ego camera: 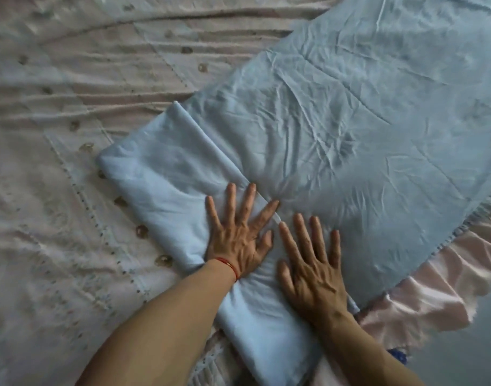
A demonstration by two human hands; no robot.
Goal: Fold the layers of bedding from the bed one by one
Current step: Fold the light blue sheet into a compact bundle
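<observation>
1. Blue sheet point(350, 129), pale and creased, lies spread on the bed, running from the upper right down toward the person, over the pink bedspread point(57, 135).
2. Its near-left end is turned over into a folded band point(160, 176), a thicker strip lying across the sheet's end.
3. Left hand point(238, 235) lies flat on the folded band with fingers straight and spread, pressing down and grasping nothing; a red string bracelet point(229, 266) circles its wrist.
4. Right hand point(313, 266) lies just beside it, also flat with straight spread fingers, pressing the sheet at the band's edge, holding nothing.
5. Under the sheet, the pink bedspread is wrinkled, with small round motifs and stitched lines.
6. Beyond the sheet's right edge a shiny pink ruffle point(433, 288) hangs off the bed.
</observation>
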